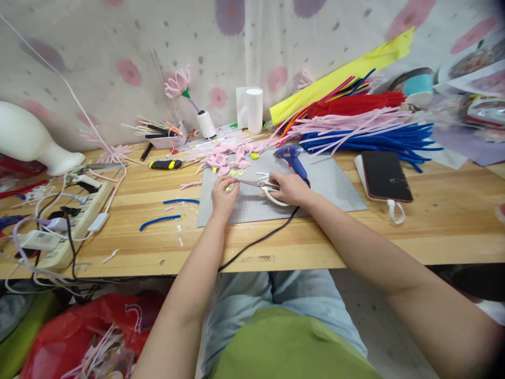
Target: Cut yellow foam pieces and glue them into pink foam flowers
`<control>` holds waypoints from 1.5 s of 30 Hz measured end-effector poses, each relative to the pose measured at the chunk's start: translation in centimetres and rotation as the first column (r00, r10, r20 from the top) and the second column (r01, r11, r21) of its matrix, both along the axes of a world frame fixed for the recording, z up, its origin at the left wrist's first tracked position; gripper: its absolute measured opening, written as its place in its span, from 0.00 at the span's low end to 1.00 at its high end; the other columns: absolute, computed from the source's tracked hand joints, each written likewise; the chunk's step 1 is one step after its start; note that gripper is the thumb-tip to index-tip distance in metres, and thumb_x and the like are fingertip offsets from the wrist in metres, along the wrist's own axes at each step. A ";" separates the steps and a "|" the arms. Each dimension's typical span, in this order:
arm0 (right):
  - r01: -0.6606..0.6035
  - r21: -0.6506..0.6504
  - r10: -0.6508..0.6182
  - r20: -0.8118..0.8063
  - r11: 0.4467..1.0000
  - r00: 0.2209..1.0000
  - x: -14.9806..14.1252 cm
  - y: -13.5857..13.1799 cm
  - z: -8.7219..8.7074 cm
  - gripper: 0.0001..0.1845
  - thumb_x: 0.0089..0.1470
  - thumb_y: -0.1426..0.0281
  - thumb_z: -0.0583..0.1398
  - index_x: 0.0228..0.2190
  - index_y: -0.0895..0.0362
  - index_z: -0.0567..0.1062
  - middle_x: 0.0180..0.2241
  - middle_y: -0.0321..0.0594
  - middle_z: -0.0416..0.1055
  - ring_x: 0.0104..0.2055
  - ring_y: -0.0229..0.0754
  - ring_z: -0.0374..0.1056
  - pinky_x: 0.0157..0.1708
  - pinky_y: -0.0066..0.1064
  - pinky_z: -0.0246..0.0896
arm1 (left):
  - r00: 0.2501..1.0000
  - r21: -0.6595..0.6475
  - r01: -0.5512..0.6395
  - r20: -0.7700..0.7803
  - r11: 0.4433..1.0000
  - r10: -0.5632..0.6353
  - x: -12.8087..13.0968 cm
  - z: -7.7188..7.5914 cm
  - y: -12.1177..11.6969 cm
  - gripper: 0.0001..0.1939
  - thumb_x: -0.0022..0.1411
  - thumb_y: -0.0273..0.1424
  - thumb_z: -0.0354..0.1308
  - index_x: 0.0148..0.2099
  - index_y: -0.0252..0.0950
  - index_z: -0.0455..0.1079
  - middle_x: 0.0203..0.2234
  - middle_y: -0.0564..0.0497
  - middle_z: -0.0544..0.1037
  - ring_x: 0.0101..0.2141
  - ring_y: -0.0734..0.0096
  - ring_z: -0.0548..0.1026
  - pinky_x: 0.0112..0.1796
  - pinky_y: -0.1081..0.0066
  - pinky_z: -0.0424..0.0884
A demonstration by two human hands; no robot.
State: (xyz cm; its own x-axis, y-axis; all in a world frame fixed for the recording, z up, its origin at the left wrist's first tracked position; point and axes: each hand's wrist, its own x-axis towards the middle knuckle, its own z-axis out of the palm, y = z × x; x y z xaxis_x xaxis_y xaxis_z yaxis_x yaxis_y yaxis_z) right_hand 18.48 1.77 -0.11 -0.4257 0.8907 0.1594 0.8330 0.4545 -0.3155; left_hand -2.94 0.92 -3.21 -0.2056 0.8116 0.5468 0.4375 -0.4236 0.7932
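Note:
My right hand (pixel 290 188) grips a pair of white-handled scissors (pixel 274 196) over the grey mat (pixel 331 184). The blades point left and reach the fingertips of my left hand (pixel 224 197). Those left fingers are pinched together, and whatever they hold is too small to make out. Pink pipe-cleaner petals (pixel 223 159) lie just beyond the left hand, with small yellow pieces among them. A blue hot glue gun (pixel 292 160) rests on the mat behind the right hand, and its black cord (pixel 258 241) runs down over the table's front edge.
Bundles of blue (pixel 371 142), pink and red pipe cleaners lie at the back right. A black phone (pixel 386 176) sits on the right. At left are a power strip (pixel 84 221), a yellow-black cutter (pixel 164 164) and blue pipe-cleaner pieces (pixel 160 222). A pink flower (pixel 179 84) stands behind.

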 end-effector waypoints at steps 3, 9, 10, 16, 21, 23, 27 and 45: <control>0.002 -0.005 -0.002 0.003 1.000 1.000 0.0 0.1 0.0 0.19 0.48 0.53 0.57 0.34 0.55 0.69 0.26 0.40 0.71 0.28 0.42 0.63 0.26 0.29 0.42 | 1.000 -0.001 -0.009 -0.007 1.000 0.009 0.0 0.0 0.0 0.02 0.50 0.28 0.58 0.29 0.36 0.72 0.31 0.49 0.74 0.36 0.70 0.73 0.42 0.66 0.70; -0.008 -0.023 0.008 -0.007 1.000 1.000 0.0 0.0 0.0 0.20 0.48 0.53 0.57 0.35 0.55 0.69 0.27 0.40 0.71 0.28 0.42 0.63 0.25 0.29 0.42 | 1.000 0.003 0.005 0.007 1.000 -0.005 0.0 0.1 -0.1 0.02 0.50 0.28 0.58 0.29 0.36 0.72 0.31 0.49 0.74 0.36 0.70 0.73 0.42 0.66 0.69; -0.009 -0.023 0.008 -0.008 1.000 1.000 0.0 0.0 -0.1 0.19 0.48 0.53 0.57 0.35 0.55 0.69 0.27 0.40 0.71 0.28 0.42 0.63 0.25 0.29 0.42 | 1.000 0.004 0.006 0.008 1.000 -0.006 0.0 0.1 -0.1 0.02 0.50 0.28 0.58 0.29 0.36 0.72 0.31 0.49 0.74 0.36 0.70 0.73 0.42 0.66 0.69; -0.016 -0.022 0.016 -0.004 1.000 1.000 0.1 0.3 -0.4 0.18 0.49 0.53 0.56 0.34 0.55 0.69 0.25 0.40 0.70 0.26 0.41 0.61 0.25 0.29 0.41 | 1.000 -0.005 -0.014 0.001 1.000 0.014 -0.1 0.0 -0.2 0.02 0.50 0.29 0.59 0.29 0.36 0.72 0.30 0.49 0.73 0.35 0.70 0.73 0.41 0.67 0.70; -0.020 -0.034 0.016 -0.111 0.999 0.994 0.1 0.2 -0.4 0.18 0.48 0.52 0.57 0.29 0.55 0.67 0.23 0.37 0.67 0.24 0.38 0.59 0.25 0.29 0.43 | 1.000 -0.012 -0.015 -0.009 1.000 0.015 0.0 0.2 -0.3 0.03 0.51 0.30 0.58 0.29 0.37 0.73 0.30 0.49 0.74 0.36 0.71 0.73 0.42 0.67 0.69; 0.034 -0.014 -0.037 -0.246 0.999 0.969 0.5 0.0 0.2 0.20 0.47 0.50 0.57 0.29 0.55 0.66 0.23 0.36 0.67 0.25 0.38 0.59 0.25 0.28 0.46 | 1.000 -0.023 -0.021 0.010 1.000 0.021 0.0 0.1 -0.3 0.03 0.51 0.30 0.59 0.29 0.36 0.73 0.30 0.49 0.74 0.36 0.71 0.73 0.42 0.67 0.70; 0.307 0.069 -0.218 -0.562 0.949 0.798 2.8 0.0 2.3 0.23 0.48 0.46 0.54 0.32 0.53 0.64 0.27 0.37 0.68 0.27 0.39 0.62 0.26 0.30 0.52 | 0.998 -0.056 -0.038 0.052 0.998 0.041 0.1 0.0 -0.3 0.04 0.50 0.30 0.59 0.29 0.36 0.73 0.30 0.48 0.74 0.36 0.71 0.73 0.41 0.67 0.70; 0.492 -0.192 -0.507 -0.033 0.849 0.861 9.9 2.7 2.2 0.10 0.39 0.67 0.65 0.28 0.58 0.74 0.26 0.45 0.70 0.27 0.41 0.62 0.28 0.34 0.52 | 0.997 -0.075 -0.072 -0.013 0.995 0.072 0.5 0.3 -0.6 0.02 0.49 0.27 0.59 0.28 0.36 0.73 0.30 0.50 0.74 0.35 0.71 0.73 0.41 0.67 0.70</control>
